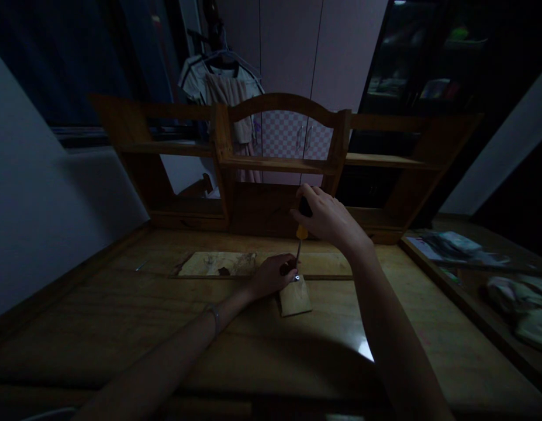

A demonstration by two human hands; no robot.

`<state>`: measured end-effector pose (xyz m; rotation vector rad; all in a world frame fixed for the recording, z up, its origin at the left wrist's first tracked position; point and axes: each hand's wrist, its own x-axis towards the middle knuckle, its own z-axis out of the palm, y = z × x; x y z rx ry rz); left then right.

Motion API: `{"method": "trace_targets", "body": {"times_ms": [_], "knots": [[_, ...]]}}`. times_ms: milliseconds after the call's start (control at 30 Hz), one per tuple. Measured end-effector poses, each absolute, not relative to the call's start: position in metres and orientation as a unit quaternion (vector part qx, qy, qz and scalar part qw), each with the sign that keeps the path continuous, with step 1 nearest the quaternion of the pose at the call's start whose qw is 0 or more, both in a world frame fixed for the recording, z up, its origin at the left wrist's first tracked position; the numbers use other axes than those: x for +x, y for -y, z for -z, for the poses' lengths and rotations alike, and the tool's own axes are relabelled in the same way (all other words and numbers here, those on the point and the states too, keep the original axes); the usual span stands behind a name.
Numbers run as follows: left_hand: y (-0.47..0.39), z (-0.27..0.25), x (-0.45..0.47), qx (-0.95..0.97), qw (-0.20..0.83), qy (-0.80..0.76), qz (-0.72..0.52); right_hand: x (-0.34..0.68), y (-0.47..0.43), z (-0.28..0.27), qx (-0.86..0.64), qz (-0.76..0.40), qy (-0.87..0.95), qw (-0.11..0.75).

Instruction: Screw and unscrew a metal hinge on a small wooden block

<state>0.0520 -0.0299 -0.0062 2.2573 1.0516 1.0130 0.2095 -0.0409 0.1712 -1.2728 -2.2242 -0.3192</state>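
Two forearms (391, 327), right hand (330, 217) holding one screwdriver (301, 232), left hand (269, 276) at one block (296, 300)

Head-worn view, facing forward and down, near tabletop (262, 346)

Hanging clothes (229, 96) and a cupboard (289, 52) show a home.

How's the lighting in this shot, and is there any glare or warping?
Head view: dim overall, the dark cabinet nearly black, though the screwdriver shows its yellow handle; head view: white glare on the desk beside the right arm, near a broad shadow; head view: apparent wide-angle stretch, the shelf splaying outward at both ends.
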Motion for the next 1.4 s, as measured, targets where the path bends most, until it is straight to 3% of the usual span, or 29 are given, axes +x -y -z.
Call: {"method": "trace_targets", "body": {"times_ms": [500,933,1400], "knots": [[0.029,0.007,0.052,0.802,0.294,-0.357,-0.378,0.209,0.042,-0.171,-0.471,0.127,0.829,0.273],[0.019,0.008,0.042,0.777,0.434,-0.287,-0.354,0.209,0.043,-0.172,-0.455,0.108,0.84,0.275],[0.017,0.01,0.046,0.768,0.405,-0.316,-0.383,0.209,0.039,-0.17,-0.446,0.089,0.844,0.284]]}}
